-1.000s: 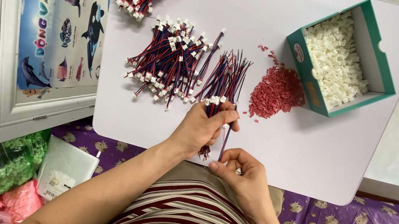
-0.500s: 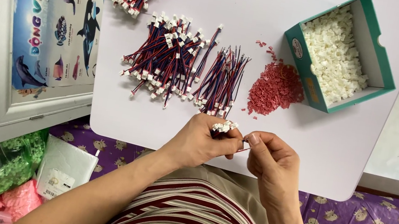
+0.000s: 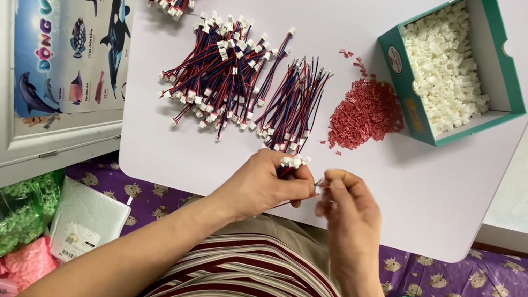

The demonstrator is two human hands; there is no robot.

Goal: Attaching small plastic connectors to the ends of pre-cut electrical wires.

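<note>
Hands over white table [image 3: 481, 204]: left hand [image 3: 265, 187] clamped on wire bundle [image 3: 291, 163], right hand [image 3: 346, 207] pinching one wire end. Green carton [image 3: 494, 79] of white connectors far right; sea-animal poster [image 3: 75, 27] left.

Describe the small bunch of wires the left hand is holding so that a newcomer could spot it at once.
Start at the white table and go to its near edge, where the two hands meet. The left hand grips a short bunch of red-and-blue wires. Unlike the loose piles lying farther up the table, it is held in a fist, white connectors poking out on top.

Left hand [image 3: 266, 186] grips a wire bundle [image 3: 292, 164]; right hand [image 3: 347, 211] pinches beside it
</note>
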